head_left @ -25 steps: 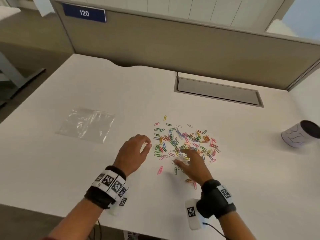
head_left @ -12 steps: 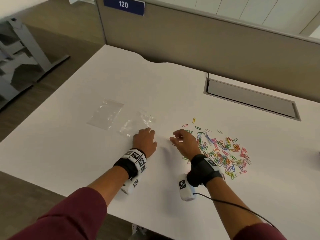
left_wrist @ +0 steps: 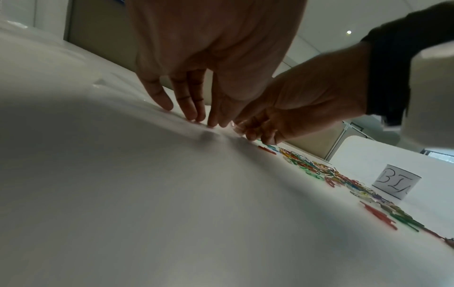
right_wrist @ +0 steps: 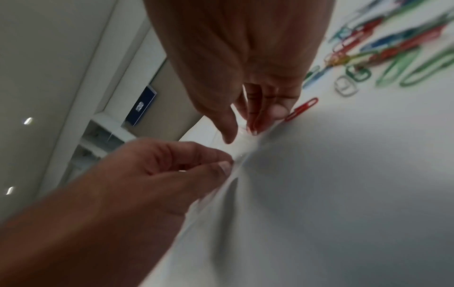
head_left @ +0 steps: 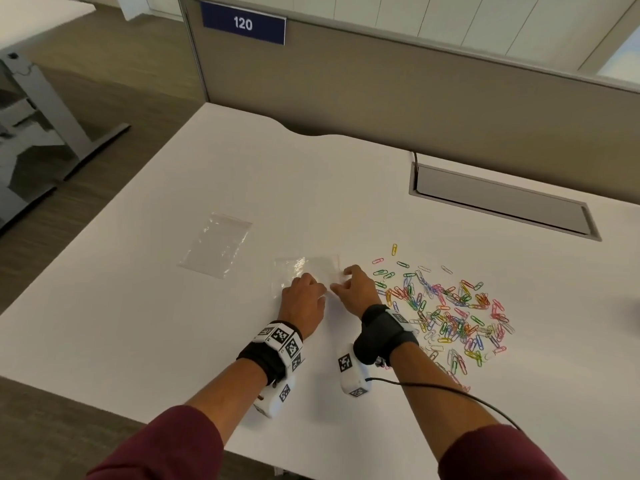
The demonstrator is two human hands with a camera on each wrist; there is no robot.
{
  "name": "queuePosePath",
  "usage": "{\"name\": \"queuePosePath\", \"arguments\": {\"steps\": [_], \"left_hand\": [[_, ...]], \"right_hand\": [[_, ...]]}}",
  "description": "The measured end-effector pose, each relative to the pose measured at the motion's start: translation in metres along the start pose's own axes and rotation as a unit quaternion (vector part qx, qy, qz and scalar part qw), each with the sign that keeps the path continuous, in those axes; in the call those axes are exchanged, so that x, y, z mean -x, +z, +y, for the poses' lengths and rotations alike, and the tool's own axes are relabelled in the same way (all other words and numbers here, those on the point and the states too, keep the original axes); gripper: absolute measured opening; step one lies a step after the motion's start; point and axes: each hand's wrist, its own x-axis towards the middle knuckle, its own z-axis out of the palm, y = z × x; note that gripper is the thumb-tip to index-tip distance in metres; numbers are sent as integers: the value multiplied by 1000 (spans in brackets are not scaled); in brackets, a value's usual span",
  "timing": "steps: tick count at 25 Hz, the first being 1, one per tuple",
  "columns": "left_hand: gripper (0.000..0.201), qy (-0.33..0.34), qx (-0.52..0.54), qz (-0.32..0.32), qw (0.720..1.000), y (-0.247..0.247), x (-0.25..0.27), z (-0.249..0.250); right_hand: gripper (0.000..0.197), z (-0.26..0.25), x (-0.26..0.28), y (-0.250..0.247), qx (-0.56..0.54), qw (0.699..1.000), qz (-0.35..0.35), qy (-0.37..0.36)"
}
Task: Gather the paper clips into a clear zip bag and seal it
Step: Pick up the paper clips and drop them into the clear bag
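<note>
A clear zip bag (head_left: pixel 304 268) lies flat on the white table (head_left: pixel 156 306), just left of a spread of coloured paper clips (head_left: pixel 446 310). My left hand (head_left: pixel 320 289) and right hand (head_left: pixel 341 282) meet at the bag's near right edge. In the right wrist view, the right hand (right_wrist: pixel 243 130) pinches the plastic between thumb and fingers, and the left hand (right_wrist: pixel 226 161) pinches the same edge (right_wrist: pixel 242 153) a little nearer. In the left wrist view, the left fingertips (left_wrist: pixel 194 116) touch down on the table. The bag holds no clips that I can see.
A second clear bag (head_left: pixel 214 245) lies flat further left. A grey cable recess (head_left: pixel 502 206) is sunk into the table behind the clips. A paper-wrapped cup (left_wrist: pixel 395 181) stands beyond the clips on the right. A beige partition with a "120" sign (head_left: pixel 242 24) closes the back.
Both hands left the clip pile and moved left. The left hand drew one bag toward the clips, and now both hands pinch its edge. My view turned left.
</note>
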Motion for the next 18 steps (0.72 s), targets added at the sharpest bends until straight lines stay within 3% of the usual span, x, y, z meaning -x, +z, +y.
{"name": "queuePosePath", "arguments": {"steps": [4,7,10,12,18], "left_hand": [[25,21,46,-8,999,-7,-1,-3],[21,4,153,29,988,-18,-4,3],[37,-48,261,48,963,-34,-7,21],[44,-58,254,46,964,-41,-8,30],[5,-33,216,54,974,-46,-7,37]], "right_hand": [[14,-1,4,2,-83,996,29,27],[15,-4,16,-3,-142,989,43,7],[13,-9,36,-12,-184,981,55,-36],[8,-9,46,-15,-207,977,38,-45],[21,1,65,-25,-211,975,20,-60]]}}
